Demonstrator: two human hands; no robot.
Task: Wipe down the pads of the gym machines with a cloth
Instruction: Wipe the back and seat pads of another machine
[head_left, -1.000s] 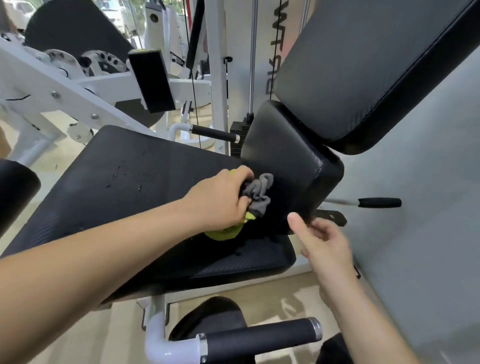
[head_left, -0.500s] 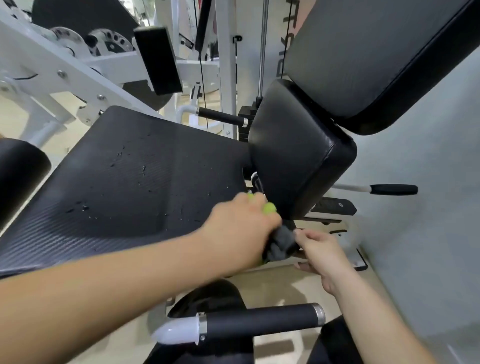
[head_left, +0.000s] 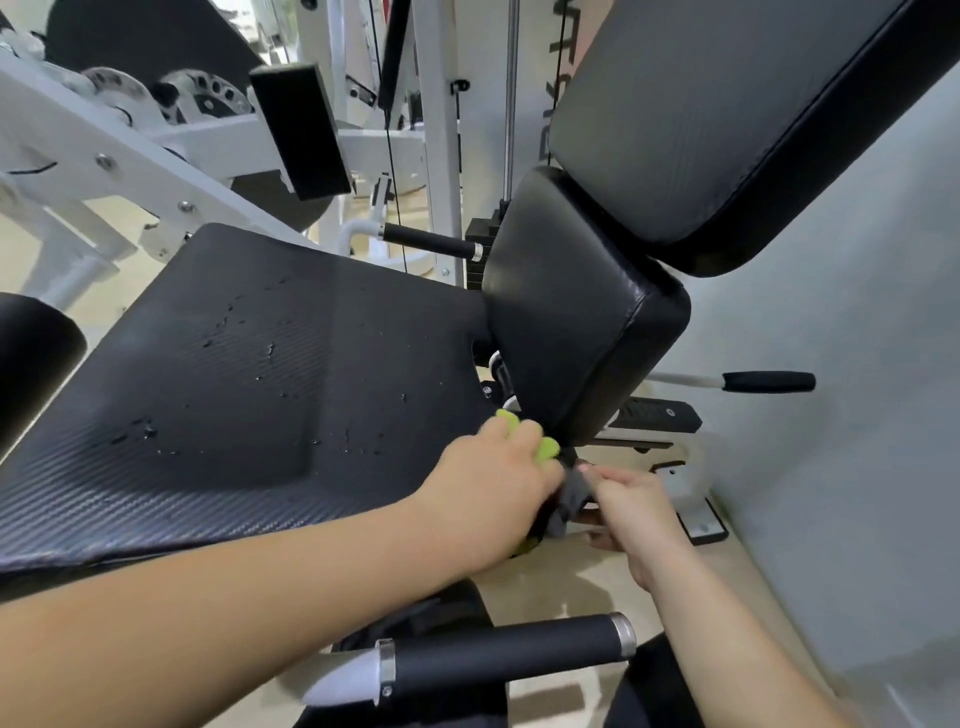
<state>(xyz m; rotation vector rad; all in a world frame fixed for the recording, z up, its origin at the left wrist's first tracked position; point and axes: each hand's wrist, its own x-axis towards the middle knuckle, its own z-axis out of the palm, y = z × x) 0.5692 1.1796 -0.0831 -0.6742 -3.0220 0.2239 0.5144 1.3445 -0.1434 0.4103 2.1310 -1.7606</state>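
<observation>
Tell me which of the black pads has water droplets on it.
The large flat ribbed black seat pad at left: droplets speckle its middle. The small glossy black pad and the long angled back pad above it show none.

bare arms stretched forward, left hand fisted round cloth, right hand pinching its end

I see the ribbed black seat pad stretching left from the fingers of my left hand. Water droplets lie scattered on it, well left of those fingers. The beige floor shows just below them.
</observation>
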